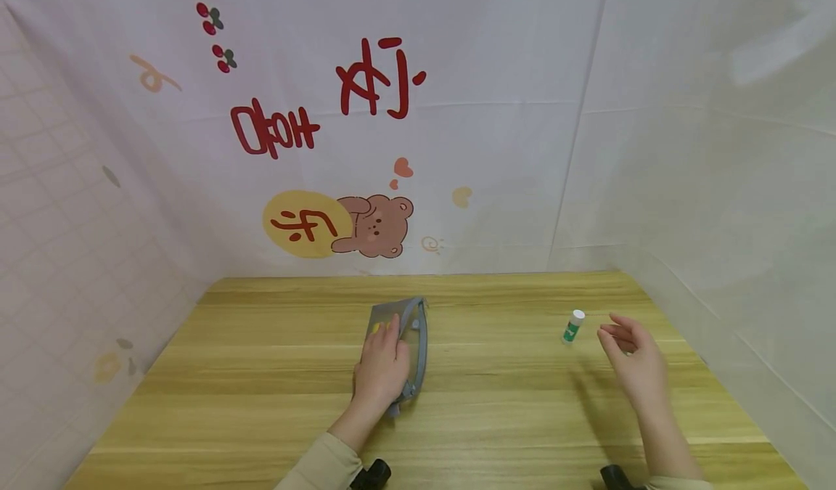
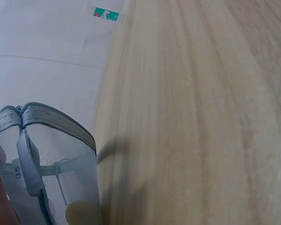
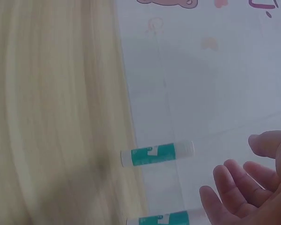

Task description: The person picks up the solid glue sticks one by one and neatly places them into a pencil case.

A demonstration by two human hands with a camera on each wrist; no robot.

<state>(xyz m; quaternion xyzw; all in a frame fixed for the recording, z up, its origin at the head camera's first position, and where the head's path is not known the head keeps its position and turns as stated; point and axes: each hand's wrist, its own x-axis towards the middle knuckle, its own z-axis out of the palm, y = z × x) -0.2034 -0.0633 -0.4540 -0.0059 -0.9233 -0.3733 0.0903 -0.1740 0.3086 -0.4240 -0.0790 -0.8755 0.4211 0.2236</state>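
My left hand [image 1: 382, 365] holds a grey-blue mesh zipper pouch [image 1: 421, 345], its fingers along the pouch's left side. In the left wrist view the mesh pouch [image 2: 68, 173] stands with its zipper edge up and a round yellowish patch low on it. My right hand [image 1: 640, 366] hovers over the table at the right, fingers loosely bent and holding nothing. Just left of it stands a glue stick [image 1: 573, 327] with a white cap and green label. The right wrist view has this glue stick [image 3: 157, 153] and a second one [image 3: 165, 219], partly cut off, beside the fingers [image 3: 236, 187].
The wood-grain table [image 1: 490, 403] runs back to a white printed cloth [image 1: 496, 149] with a bear and red characters. Cloth also hangs along the left and right sides. Black wrist straps [image 1: 371, 474] show at the lower edge.
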